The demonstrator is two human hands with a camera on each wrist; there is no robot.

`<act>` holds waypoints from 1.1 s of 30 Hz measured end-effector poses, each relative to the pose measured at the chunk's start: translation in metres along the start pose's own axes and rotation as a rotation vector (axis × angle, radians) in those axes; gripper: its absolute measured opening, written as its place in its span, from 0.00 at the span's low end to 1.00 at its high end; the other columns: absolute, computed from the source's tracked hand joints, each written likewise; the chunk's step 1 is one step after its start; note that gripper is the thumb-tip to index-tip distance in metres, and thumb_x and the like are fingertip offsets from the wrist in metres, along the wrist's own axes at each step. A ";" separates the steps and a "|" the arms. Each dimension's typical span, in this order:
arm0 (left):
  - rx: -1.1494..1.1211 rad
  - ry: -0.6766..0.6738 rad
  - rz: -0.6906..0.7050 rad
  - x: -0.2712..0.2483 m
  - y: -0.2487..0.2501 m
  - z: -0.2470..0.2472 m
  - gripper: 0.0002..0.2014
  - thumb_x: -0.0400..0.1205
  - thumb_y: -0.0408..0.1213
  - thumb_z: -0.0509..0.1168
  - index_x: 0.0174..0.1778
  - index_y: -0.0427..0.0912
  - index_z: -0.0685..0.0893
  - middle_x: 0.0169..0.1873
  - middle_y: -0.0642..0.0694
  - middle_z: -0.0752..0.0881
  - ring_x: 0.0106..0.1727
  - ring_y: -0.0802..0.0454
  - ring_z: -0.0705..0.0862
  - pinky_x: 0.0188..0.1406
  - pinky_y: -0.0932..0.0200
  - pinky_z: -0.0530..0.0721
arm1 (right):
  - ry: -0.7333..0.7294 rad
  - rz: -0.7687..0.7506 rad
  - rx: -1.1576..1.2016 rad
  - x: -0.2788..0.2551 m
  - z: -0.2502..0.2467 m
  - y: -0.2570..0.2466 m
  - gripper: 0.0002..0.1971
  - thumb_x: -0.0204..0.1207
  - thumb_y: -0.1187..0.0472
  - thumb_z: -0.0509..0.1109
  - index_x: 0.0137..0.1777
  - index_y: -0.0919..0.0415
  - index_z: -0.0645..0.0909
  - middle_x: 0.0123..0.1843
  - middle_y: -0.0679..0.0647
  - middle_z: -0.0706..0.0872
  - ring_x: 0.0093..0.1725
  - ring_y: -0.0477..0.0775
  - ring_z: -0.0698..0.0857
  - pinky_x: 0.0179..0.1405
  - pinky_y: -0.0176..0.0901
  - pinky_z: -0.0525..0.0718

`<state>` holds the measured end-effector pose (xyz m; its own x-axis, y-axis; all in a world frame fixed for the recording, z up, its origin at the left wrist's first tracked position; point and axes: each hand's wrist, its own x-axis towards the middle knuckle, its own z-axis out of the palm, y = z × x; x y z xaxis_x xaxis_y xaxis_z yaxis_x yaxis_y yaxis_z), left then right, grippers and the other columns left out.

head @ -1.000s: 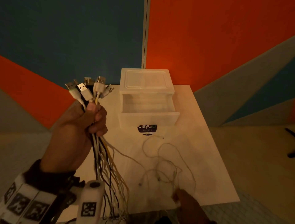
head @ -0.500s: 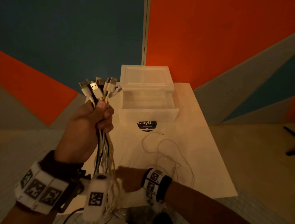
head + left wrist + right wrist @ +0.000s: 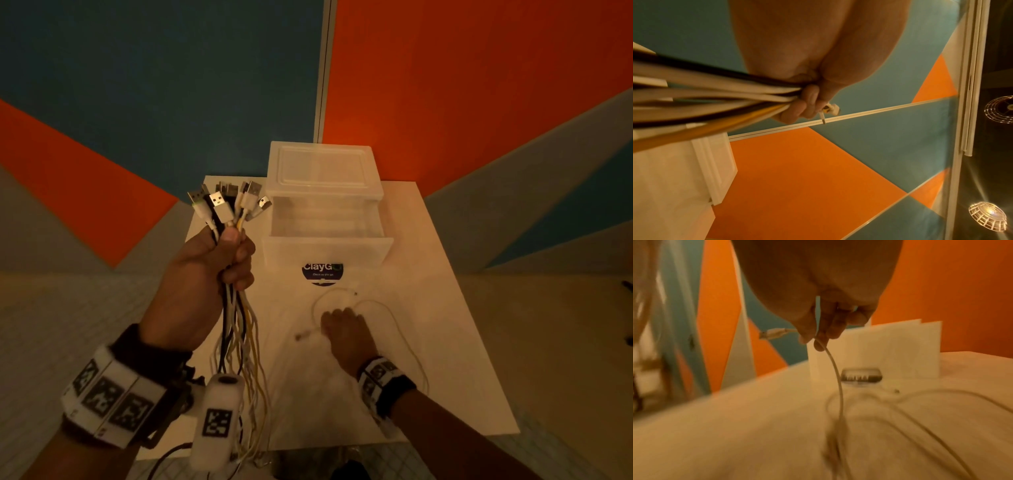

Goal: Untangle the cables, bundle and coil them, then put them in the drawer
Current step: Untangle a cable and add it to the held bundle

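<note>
My left hand was raised above the surface, its fingers curled tight around the cable bundle. The USB plugs fanned out just above my thumb, and the white, black and yellow cords hung down below my fist past the wrist camera. From the left wrist view the same cords ran into my closed fingers, with one small white plug poking out beyond them.

My right hand was down close to the surface, fingers pinching the loose white cable near one end. Its connector stuck out just to the left of my fingertips, and the cord dropped from them in a curve to the surface, where the rest lay in slack loops to the right of and beyond my hand.

Ahead of both hands stood the translucent drawer unit, its drawer pulled open toward me. A dark round sticker lay on the surface between the drawer front and my right fingers.
</note>
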<state>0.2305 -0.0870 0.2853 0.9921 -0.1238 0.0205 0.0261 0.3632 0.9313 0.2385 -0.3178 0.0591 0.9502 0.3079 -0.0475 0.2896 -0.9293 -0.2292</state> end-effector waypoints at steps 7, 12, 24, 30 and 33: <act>0.013 0.010 -0.022 0.008 -0.014 0.007 0.11 0.89 0.37 0.53 0.42 0.42 0.74 0.32 0.51 0.73 0.27 0.58 0.64 0.27 0.63 0.69 | 0.445 0.132 0.757 0.009 -0.121 -0.002 0.04 0.78 0.61 0.72 0.48 0.52 0.81 0.35 0.42 0.83 0.34 0.41 0.80 0.35 0.30 0.76; -0.008 0.045 -0.069 0.013 -0.024 0.021 0.11 0.89 0.35 0.53 0.42 0.41 0.75 0.31 0.50 0.73 0.27 0.58 0.65 0.28 0.62 0.68 | 0.580 0.012 1.001 -0.005 -0.182 -0.037 0.05 0.78 0.65 0.72 0.51 0.56 0.84 0.36 0.44 0.85 0.34 0.41 0.81 0.37 0.31 0.78; 0.067 0.123 -0.072 0.014 -0.037 0.043 0.13 0.82 0.42 0.59 0.48 0.33 0.78 0.32 0.39 0.75 0.32 0.50 0.73 0.32 0.59 0.75 | 0.660 -0.153 0.916 0.001 -0.182 -0.099 0.03 0.78 0.62 0.72 0.45 0.61 0.85 0.36 0.49 0.89 0.34 0.47 0.87 0.32 0.45 0.86; -0.016 0.112 -0.087 0.010 -0.035 0.038 0.14 0.84 0.39 0.56 0.53 0.33 0.82 0.37 0.45 0.89 0.40 0.53 0.88 0.38 0.62 0.86 | 0.621 -0.197 0.686 0.004 -0.178 -0.107 0.08 0.82 0.59 0.66 0.45 0.60 0.84 0.38 0.50 0.85 0.37 0.47 0.82 0.34 0.48 0.82; -0.045 0.085 -0.113 0.009 -0.031 0.038 0.14 0.85 0.38 0.55 0.50 0.34 0.82 0.37 0.43 0.88 0.41 0.51 0.88 0.40 0.59 0.87 | 0.584 -0.224 0.681 0.004 -0.179 -0.106 0.08 0.84 0.61 0.63 0.50 0.59 0.84 0.42 0.51 0.83 0.38 0.47 0.82 0.34 0.48 0.82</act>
<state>0.2339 -0.1347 0.2709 0.9893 -0.0881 -0.1159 0.1414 0.3923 0.9089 0.2320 -0.2542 0.2573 0.8409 0.1416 0.5224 0.5194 -0.4828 -0.7051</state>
